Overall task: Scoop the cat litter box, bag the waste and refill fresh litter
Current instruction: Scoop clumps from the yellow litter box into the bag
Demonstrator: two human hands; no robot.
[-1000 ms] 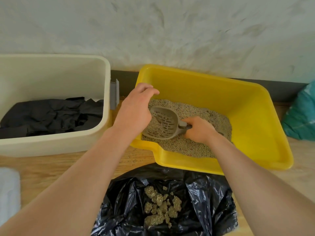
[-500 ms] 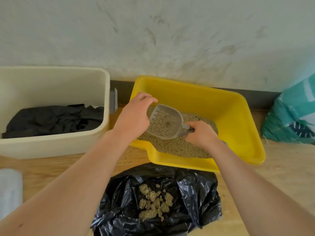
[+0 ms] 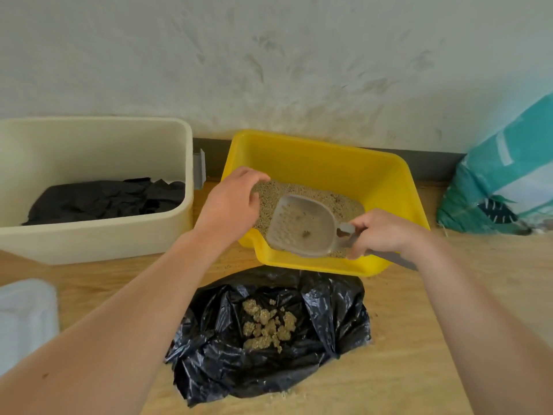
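A yellow litter box (image 3: 386, 175) sits against the wall with tan litter (image 3: 311, 196) in its bottom. My right hand (image 3: 380, 232) grips the handle of a grey slotted scoop (image 3: 302, 226), held level above the box's near edge with a small clump and some grains in it. My left hand (image 3: 232, 205) holds the box's left rim, fingers curled over it. In front of the box lies an open black waste bag (image 3: 335, 313) holding a pile of litter clumps (image 3: 266, 323).
A cream tub (image 3: 98, 238) with black bags inside stands to the left. A teal litter sack (image 3: 505, 181) leans on the wall at right. A white object (image 3: 24, 316) lies at the left edge. Loose grains dot the wooden floor (image 3: 419, 369).
The scoop has lifted out of the litter and swung toward the box's near edge, shedding most of its grains. My left hand stays on the rim.
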